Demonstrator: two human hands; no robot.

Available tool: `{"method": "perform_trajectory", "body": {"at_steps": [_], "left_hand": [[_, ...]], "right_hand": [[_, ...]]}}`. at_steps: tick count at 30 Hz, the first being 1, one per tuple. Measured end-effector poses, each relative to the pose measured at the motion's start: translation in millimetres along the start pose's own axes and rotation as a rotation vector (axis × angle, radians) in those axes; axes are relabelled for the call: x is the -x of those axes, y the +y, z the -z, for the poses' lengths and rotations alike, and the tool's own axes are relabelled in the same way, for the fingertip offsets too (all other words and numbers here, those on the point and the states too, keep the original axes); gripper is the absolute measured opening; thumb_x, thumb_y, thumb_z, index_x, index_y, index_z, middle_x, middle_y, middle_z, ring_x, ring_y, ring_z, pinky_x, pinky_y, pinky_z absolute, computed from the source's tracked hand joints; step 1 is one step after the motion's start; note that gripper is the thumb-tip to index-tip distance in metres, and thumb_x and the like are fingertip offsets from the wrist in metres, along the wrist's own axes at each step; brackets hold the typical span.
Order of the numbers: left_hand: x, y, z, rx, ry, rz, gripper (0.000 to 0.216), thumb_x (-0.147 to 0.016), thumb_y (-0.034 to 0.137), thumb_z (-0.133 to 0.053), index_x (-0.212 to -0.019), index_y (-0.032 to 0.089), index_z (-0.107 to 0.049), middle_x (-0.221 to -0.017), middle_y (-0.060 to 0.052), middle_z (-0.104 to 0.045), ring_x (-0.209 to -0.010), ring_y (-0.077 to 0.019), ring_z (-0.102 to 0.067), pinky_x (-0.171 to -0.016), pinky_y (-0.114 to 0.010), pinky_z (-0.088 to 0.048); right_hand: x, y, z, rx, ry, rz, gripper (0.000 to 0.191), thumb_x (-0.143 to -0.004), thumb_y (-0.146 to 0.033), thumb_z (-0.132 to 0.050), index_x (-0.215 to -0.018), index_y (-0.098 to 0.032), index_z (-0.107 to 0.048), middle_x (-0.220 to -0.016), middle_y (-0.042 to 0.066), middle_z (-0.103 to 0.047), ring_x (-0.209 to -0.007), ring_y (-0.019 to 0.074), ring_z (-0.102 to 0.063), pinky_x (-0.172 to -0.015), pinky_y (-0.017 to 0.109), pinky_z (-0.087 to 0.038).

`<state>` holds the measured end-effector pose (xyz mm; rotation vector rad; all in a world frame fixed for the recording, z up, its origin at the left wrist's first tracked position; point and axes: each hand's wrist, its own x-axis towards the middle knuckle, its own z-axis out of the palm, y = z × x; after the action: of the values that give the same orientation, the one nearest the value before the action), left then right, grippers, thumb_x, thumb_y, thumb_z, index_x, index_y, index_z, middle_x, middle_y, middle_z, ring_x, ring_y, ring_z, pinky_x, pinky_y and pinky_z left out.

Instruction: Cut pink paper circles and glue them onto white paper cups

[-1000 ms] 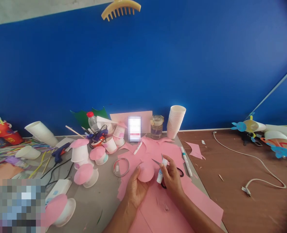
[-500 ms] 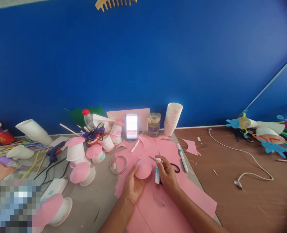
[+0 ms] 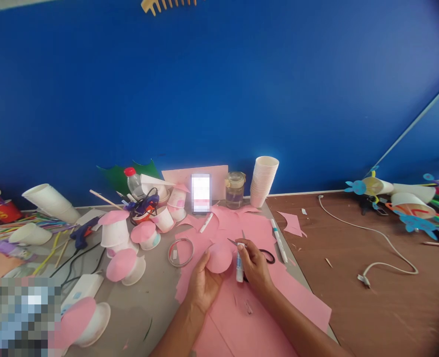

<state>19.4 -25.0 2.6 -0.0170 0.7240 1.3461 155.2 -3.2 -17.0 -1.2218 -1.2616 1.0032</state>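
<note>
My left hand (image 3: 203, 285) is closed on the edge of a round pink paper piece (image 3: 219, 259), with the thumb on top. A white glue stick (image 3: 239, 267) with a blue label is gripped upright in my right hand (image 3: 254, 263), just to the right of the paper circle. Under my right hand lies a pair of scissors (image 3: 267, 256); one dark handle loop and the blade tips show, the rest is hidden. Pink paper sheets (image 3: 238, 317) spread beneath both hands. A white marker (image 3: 279, 240) rests along their right edge, and a roll of clear tape (image 3: 181, 253) lies left.
Paper cups with pink paper tops (image 3: 121, 265) stand or lie at left, near a blue glue gun (image 3: 81, 233) and its cord. Behind are a lit phone (image 3: 201, 193), a lidded jar (image 3: 235, 191) and a cup stack (image 3: 264, 181). A white cable (image 3: 375, 230) crosses the brown table.
The view has shifted very slightly. Both hands keep nearly the same place and hold, the glue stick still beside the pink paper circle.
</note>
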Motion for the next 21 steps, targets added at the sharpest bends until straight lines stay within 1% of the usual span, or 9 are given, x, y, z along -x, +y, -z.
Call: {"method": "perform_trajectory", "body": {"at_steps": [3,8,13,17,21], "left_hand": [[-0.8,0.0,0.7,0.008,0.002,-0.004,0.032,-0.083,0.013,-0.057,-0.114,0.015,-0.059,-0.095,-0.008,-0.073,-0.091,-0.0221,-0.068,-0.085,-0.037,-0.053],[0.7,-0.1,1.2,0.012,-0.075,-0.014,0.032,-0.083,0.014,-0.056,-0.115,0.015,-0.059,-0.098,-0.009,-0.072,-0.098,-0.0239,-0.066,-0.087,-0.038,-0.052],[3.1,0.1,-0.1,-0.015,-0.15,-0.015,0.032,-0.083,0.017,-0.056,-0.116,0.015,-0.058,-0.097,-0.01,-0.071,-0.098,-0.0255,-0.065,-0.085,-0.04,-0.052],[2.9,1.7,-0.9,-0.038,-0.126,-0.067,0.036,-0.081,0.019,-0.061,-0.116,0.02,-0.056,-0.092,-0.006,-0.07,-0.092,-0.0229,-0.066,-0.084,-0.039,-0.053],[3.4,3.0,-0.4,-0.09,-0.079,-0.114,0.037,-0.077,0.022,-0.067,-0.112,0.023,-0.056,-0.079,0.0,-0.067,-0.075,-0.0166,-0.067,-0.082,-0.037,-0.053]], "right_hand": [[0.6,-0.4,-0.1,-0.007,0.0,0.003,0.037,-0.086,-0.051,-0.048,-0.091,-0.017,-0.062,-0.052,-0.005,-0.043,-0.046,0.0112,-0.039,-0.044,0.022,-0.032],[3.2,-5.0,-1.6,-0.089,-0.01,-0.044,0.035,-0.088,-0.05,-0.047,-0.097,-0.018,-0.057,-0.044,-0.007,-0.046,-0.036,0.0108,-0.038,-0.037,0.022,-0.03],[3.5,-4.1,-3.2,-0.148,-0.019,-0.036,0.033,-0.089,-0.049,-0.047,-0.101,-0.019,-0.053,-0.043,-0.007,-0.051,-0.035,0.0119,-0.045,-0.039,0.023,-0.036],[2.2,3.1,-3.7,-0.159,-0.005,-0.038,0.033,-0.089,-0.049,-0.047,-0.103,-0.019,-0.053,-0.044,-0.007,-0.051,-0.033,0.0107,-0.042,-0.037,0.022,-0.032],[2.0,4.6,-3.5,-0.155,0.016,-0.018,0.032,-0.088,-0.049,-0.049,-0.1,-0.02,-0.054,-0.046,-0.006,-0.052,-0.037,0.0112,-0.045,-0.039,0.022,-0.035]]}}
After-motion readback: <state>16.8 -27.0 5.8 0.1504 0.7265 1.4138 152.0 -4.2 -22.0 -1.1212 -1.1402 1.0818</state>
